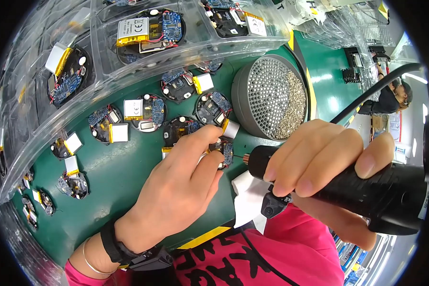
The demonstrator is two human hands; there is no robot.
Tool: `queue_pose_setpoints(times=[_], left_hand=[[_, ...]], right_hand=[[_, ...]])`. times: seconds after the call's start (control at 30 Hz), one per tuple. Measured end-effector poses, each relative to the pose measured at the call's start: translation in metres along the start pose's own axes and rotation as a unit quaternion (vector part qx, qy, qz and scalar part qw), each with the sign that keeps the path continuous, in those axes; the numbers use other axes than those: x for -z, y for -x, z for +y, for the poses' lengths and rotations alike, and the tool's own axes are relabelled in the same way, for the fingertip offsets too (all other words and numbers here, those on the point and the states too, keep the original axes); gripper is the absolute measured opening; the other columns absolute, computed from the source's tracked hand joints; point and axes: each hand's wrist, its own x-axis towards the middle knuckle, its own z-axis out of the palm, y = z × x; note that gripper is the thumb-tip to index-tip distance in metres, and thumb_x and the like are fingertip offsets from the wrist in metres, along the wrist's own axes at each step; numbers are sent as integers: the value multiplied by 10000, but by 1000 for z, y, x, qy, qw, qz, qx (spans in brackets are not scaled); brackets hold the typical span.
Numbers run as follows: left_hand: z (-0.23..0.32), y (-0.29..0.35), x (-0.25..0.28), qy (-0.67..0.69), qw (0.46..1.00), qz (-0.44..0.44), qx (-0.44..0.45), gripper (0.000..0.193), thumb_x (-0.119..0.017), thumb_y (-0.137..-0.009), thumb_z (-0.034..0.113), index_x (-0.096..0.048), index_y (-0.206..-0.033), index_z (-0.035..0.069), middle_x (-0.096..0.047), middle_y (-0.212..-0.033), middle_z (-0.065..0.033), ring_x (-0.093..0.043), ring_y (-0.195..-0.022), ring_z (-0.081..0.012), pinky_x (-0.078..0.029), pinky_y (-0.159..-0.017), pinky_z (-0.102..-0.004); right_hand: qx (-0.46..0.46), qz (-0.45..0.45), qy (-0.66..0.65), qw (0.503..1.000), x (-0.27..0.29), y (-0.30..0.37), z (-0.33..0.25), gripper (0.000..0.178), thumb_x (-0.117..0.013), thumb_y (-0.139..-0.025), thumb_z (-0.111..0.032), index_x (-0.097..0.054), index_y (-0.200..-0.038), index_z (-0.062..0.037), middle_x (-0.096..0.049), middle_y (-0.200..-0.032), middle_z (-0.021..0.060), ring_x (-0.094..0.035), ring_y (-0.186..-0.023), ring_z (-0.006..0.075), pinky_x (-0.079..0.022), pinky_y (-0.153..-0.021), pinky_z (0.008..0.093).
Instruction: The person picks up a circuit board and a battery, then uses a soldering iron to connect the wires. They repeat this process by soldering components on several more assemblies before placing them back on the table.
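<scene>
My right hand [324,157] is wrapped around a black electric screwdriver [386,195], held nearly level, a cord at its rear end. Its thin bit points left at a small round circuit-board assembly [227,153]; whether the bit touches it I cannot tell. The fingertips of my left hand [176,181] are closed on that assembly, covering much of it. It has a black base and a blue board. Just beyond my left fingers lie similar assemblies, one with a blue board [213,108], another with a white battery [133,109].
A grey round screw dish [243,95] with a perforated plate holds many small screws [293,105]. Clear plastic trays [105,62] with more assemblies rise at the left and back. White paper [248,195] lies near the screwdriver. Another person [391,97] is at the far right.
</scene>
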Motion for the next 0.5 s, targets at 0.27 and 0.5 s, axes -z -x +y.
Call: queue_pose_setpoints(times=[0.27, 0.5], left_hand=[[-2, -1, 0, 2, 999, -14, -29, 311, -716, -736, -15, -564, -1003, -64, -488, -1234, -202, -592, -1022, -377, -530, -816, -424], [1, -1, 1, 2, 1000, 1, 3, 315, -746, -677, -91, -626, -960, -25, -543, -1227, -176, -627, -1009, -315, -559, -810, -362]], right_hand=[[-38, -23, 39, 998, 11, -4, -12, 767, -714, -812, -607, -350, -1153, -25, -597, -785, 129, -634, -532, 226, -572, -463, 342], [-47, 9, 29, 998, -1, 3, -9, 740, -711, -825, -589, -350, -1152, -32, -603, -783, 131, -636, -531, 232, -574, -470, 357]])
